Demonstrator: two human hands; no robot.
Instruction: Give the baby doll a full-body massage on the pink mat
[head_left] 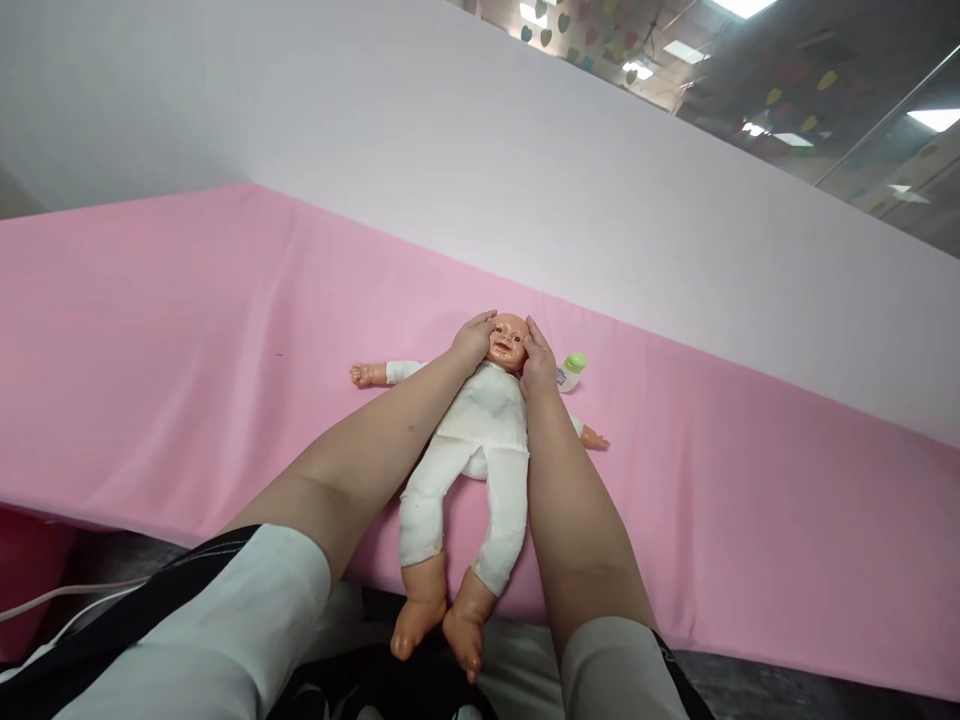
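A baby doll (480,440) in a white suit lies on its back on a pink cloth (187,330), arms spread, bare feet hanging over the near edge. My left hand (472,340) rests against the left side of the doll's head. My right hand (537,362) presses against the other side of the head. Both hands cup the doll's face between them.
A small white bottle with a green cap (571,371) lies on the cloth just right of my right hand. A white panel (525,170) rises behind the pink surface. A white cord (52,600) runs below the cloth's near edge at the left.
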